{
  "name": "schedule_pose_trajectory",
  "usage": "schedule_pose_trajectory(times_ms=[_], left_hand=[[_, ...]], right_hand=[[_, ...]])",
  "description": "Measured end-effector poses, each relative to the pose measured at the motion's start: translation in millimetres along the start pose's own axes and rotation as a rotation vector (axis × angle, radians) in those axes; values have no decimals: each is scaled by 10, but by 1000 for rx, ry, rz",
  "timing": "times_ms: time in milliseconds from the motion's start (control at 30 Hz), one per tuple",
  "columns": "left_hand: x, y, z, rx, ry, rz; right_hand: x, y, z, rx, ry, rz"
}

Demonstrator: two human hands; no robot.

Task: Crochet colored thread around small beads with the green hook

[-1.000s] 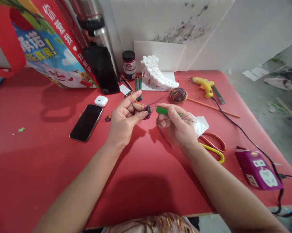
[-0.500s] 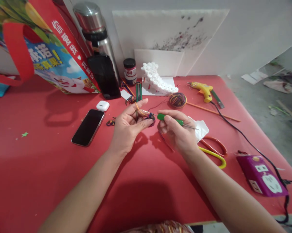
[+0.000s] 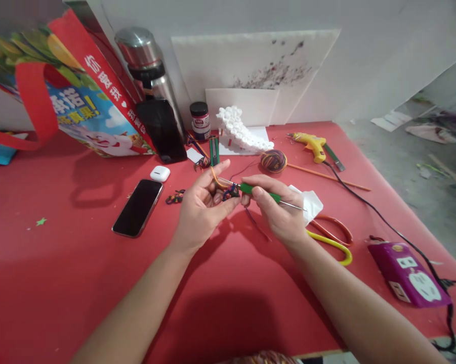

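My left hand pinches a small dark piece of crochet between thumb and fingers. Orange yarn runs over its raised index finger. In my right hand is a crochet hook with a green grip, its far metal end pointing right. The hook's working tip lies at the crochet piece, among the yarn, and its exact place in the loops is too small to tell. A multicoloured yarn ball rests behind my hands. A dark strand trails below the piece onto the table.
Scissors with red and yellow handles and a white tissue lie by my right wrist. A yellow glue gun, its cord and a purple power strip are farther right. A phone and earphone case lie left.
The hook has shifted slightly left, further into the crochet piece, as my right hand moved closer to my left. The whole view has tilted a little upward.
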State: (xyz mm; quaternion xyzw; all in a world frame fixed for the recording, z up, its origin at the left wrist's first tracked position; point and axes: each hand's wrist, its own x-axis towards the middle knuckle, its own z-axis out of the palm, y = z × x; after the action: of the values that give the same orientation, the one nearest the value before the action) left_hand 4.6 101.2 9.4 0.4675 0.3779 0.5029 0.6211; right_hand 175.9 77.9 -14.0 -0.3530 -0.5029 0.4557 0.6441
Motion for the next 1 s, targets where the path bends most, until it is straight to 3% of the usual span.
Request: schedule_pose_trajectory(times_ms=[133, 367, 667, 800, 1000], left_hand=[[16, 9, -26, 13, 34, -14], [-45, 43, 32, -7, -8, -53], [-335, 80, 42, 18, 11, -123], [-410, -26, 60, 9, 45, -131], [-432, -239, 6, -31, 101, -88]], right_hand=[[-1, 10, -6, 34, 19, 63], [-61, -7, -29, 185, 62, 194], [-226, 145, 75, 486, 2, 420], [-280, 163, 103, 445, 28, 409], [-234, 177, -9, 337, -30, 359]])
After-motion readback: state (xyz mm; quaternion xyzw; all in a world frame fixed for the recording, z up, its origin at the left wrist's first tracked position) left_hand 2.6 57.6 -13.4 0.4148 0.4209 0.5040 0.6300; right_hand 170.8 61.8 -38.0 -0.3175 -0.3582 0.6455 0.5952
